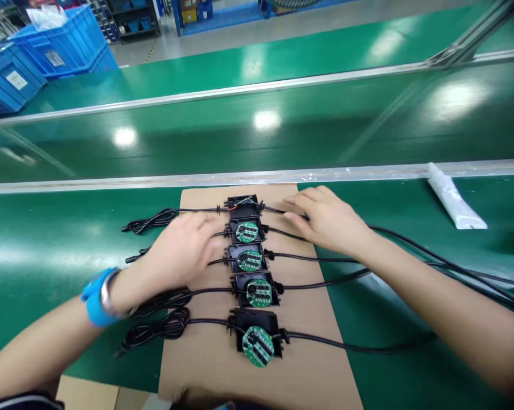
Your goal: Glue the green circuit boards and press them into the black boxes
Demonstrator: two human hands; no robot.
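Note:
A brown cardboard sheet (299, 364) lies on the green bench. On it stand several small black housings in a column, each with black cables running out left and right. The lower ones carry round green circuit boards (258, 345); the top housing (242, 206) shows red and black wires and no board. My left hand (184, 250), with a blue wrist strap (95, 296), lies flat and open over the cables left of the second and third housings. My right hand (327, 219) rests with fingers stretched on the cable right of the top housings.
A white tube (453, 199) lies at the right by the metal rail (111, 183). Beyond it runs a green conveyor belt (257, 131). Blue crates (47, 51) are stacked at the far left. Coiled cable bundles (158, 327) lie left of the cardboard.

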